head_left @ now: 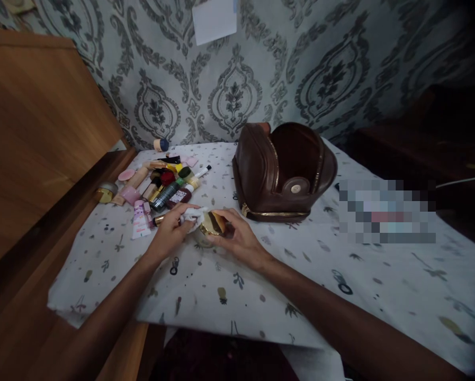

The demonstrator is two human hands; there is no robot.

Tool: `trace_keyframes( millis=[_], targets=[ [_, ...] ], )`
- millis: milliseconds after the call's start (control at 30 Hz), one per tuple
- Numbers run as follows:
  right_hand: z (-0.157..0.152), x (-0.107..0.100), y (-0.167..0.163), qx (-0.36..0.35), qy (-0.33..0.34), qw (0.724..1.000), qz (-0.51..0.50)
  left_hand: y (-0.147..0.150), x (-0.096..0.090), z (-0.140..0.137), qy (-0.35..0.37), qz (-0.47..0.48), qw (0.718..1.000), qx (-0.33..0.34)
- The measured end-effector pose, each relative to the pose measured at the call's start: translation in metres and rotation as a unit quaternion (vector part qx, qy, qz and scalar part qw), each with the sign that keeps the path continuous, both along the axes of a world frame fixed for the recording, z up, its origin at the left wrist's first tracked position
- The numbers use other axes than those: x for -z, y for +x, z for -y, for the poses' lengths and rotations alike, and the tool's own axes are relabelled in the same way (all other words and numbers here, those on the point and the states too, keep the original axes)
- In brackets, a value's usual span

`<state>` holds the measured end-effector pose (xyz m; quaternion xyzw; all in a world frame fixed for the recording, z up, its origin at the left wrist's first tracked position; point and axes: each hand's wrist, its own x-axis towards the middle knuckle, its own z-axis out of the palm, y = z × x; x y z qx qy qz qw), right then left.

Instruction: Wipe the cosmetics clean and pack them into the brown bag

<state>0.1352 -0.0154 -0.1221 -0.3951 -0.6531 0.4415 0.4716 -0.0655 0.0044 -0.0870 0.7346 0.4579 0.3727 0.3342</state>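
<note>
My left hand [172, 227] pinches a crumpled white wipe [193, 216], pressed close to a round jar with a shiny gold lid [213, 224]. The jar is tilted, and my right hand [241, 238] grips it from the right side. Just beyond my left hand lies a heap of cosmetics, among them a dark red bottle [180, 196], a dark ribbed bottle [166, 196] and a white and purple tube [141, 219]. To the right stands a brown leather cosmetic bag [257, 174], its zipped top gaping.
A patterned white cloth [261, 296] covers the table. Another gold jar [106, 192] sits at the left edge, and a small navy-capped bottle [161, 144] lies near the wall. A wooden panel [34, 132] rises at left. A blurred-out item [384, 211] lies at right.
</note>
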Motion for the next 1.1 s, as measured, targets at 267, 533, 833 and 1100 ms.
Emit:
trace_keyframes(
  millis=[267, 533, 833, 1100],
  targets=[
    [-0.002, 0.002, 0.0, -0.005, -0.033, 0.999, -0.033, 0.001, -0.008, 0.008, 0.072, -0.041, 0.996, 0.019],
    [-0.007, 0.007, 0.002, -0.019, -0.056, 0.997, -0.051, -0.003, -0.01, 0.021, 0.121, -0.049, 0.99, 0.055],
    [-0.009, 0.004, 0.007, -0.04, -0.039, 0.998, -0.038, -0.009, -0.005, 0.023, 0.137, -0.042, 0.986, 0.084],
    [-0.011, 0.005, 0.008, -0.016, -0.082, 0.996, -0.03, -0.008, -0.002, 0.027, 0.153, -0.048, 0.98, 0.121]
  ],
)
